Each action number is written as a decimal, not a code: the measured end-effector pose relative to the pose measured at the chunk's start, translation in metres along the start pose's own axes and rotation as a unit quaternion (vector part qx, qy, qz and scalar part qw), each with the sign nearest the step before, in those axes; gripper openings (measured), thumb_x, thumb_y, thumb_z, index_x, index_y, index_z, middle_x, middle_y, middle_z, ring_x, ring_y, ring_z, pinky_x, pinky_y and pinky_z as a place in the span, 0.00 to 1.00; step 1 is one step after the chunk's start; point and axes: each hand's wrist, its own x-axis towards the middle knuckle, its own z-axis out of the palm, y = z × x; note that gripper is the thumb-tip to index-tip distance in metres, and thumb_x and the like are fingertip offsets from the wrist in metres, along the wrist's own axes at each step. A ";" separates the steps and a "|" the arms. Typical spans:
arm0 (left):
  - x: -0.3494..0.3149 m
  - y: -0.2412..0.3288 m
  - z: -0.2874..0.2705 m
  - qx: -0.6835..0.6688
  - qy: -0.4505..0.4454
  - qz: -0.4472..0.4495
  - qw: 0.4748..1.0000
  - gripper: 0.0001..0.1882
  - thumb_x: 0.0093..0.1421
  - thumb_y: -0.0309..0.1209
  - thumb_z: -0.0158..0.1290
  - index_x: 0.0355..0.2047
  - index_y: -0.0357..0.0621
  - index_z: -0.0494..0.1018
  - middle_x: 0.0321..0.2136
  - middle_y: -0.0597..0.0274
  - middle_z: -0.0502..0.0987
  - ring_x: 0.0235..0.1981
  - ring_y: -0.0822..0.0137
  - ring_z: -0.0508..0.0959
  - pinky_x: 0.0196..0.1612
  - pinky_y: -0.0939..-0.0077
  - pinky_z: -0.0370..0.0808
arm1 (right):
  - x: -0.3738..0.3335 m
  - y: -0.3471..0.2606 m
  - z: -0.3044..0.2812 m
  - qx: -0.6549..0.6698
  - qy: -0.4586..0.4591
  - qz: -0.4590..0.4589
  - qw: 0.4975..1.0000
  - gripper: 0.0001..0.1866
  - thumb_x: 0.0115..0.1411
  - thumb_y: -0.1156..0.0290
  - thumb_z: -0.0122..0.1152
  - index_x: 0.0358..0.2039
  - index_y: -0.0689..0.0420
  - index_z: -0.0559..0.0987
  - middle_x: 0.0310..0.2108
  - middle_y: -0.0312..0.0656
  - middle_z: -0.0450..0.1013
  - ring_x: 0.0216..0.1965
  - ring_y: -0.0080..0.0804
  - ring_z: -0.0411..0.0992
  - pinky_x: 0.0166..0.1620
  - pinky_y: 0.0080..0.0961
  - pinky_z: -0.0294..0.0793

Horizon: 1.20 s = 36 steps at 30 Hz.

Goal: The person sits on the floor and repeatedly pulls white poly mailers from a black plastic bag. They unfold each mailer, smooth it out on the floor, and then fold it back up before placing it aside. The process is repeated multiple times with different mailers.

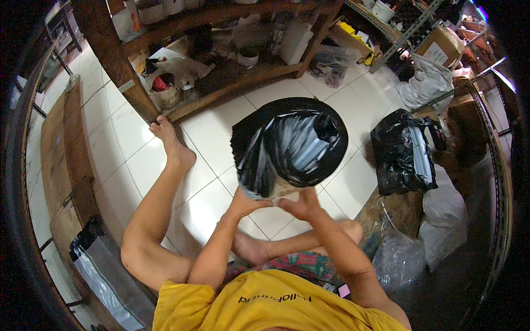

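Glossy black plastic bag, smooth.

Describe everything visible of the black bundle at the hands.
The black bundle is rounded, glossy and plastic-looking, with pale, blurred streaks across its middle and a jagged left edge. Its near end, pale brown in part, lies at the left hand and right hand; their grip is hidden. Contact with the floor is unclear.
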 end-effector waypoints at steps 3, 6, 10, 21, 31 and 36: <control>-0.001 -0.013 -0.013 0.056 0.010 0.052 0.997 0.50 0.34 0.37 0.79 0.57 0.34 0.69 0.54 0.52 0.75 0.57 0.60 0.72 0.62 0.67 0.66 | 0.049 -0.074 -0.075 -0.022 0.095 -0.098 0.990 0.54 0.47 0.56 0.71 0.70 0.62 0.54 0.67 0.56 0.57 0.68 0.51 0.57 0.70 0.43 0.53; -0.010 -0.010 -0.023 0.104 0.081 0.112 0.985 0.40 0.36 0.37 0.78 0.49 0.34 0.73 0.43 0.55 0.80 0.47 0.64 0.77 0.53 0.67 0.73 | 0.127 -0.165 -0.130 -0.094 0.105 -0.326 0.935 0.49 0.55 0.45 0.63 0.68 0.64 0.58 0.64 0.60 0.62 0.66 0.53 0.61 0.68 0.43 0.56; 0.005 -0.040 -0.021 0.066 0.043 0.076 0.994 0.44 0.35 0.40 0.79 0.49 0.33 0.71 0.47 0.52 0.76 0.49 0.59 0.76 0.55 0.66 0.72 | 0.143 -0.213 -0.091 -0.294 0.040 -0.398 0.868 0.48 0.60 0.36 0.56 0.65 0.66 0.63 0.59 0.65 0.66 0.60 0.61 0.65 0.65 0.52 0.60; 0.003 -0.003 -0.017 0.073 0.020 0.094 0.993 0.59 0.30 0.43 0.80 0.61 0.35 0.64 0.60 0.49 0.70 0.62 0.54 0.68 0.66 0.64 0.63 | 0.149 -0.217 -0.094 -0.383 -0.109 -0.295 0.868 0.53 0.60 0.36 0.57 0.72 0.59 0.50 0.69 0.64 0.52 0.70 0.65 0.49 0.69 0.59 0.44; 0.008 -0.005 -0.026 0.053 -0.028 0.031 0.998 0.63 0.28 0.40 0.80 0.65 0.35 0.59 0.62 0.49 0.67 0.63 0.54 0.66 0.67 0.65 0.60 | 0.154 -0.216 -0.115 -0.319 -0.111 -0.284 0.897 0.53 0.54 0.48 0.66 0.72 0.58 0.51 0.69 0.62 0.52 0.72 0.58 0.48 0.71 0.54 0.44; 0.011 -0.003 -0.025 0.034 -0.033 0.039 0.998 0.64 0.29 0.39 0.80 0.65 0.35 0.58 0.62 0.50 0.68 0.63 0.56 0.66 0.67 0.65 0.60 | 0.159 -0.208 -0.111 -0.314 -0.082 -0.293 0.899 0.51 0.58 0.39 0.57 0.70 0.63 0.54 0.63 0.68 0.58 0.64 0.65 0.57 0.66 0.55 0.52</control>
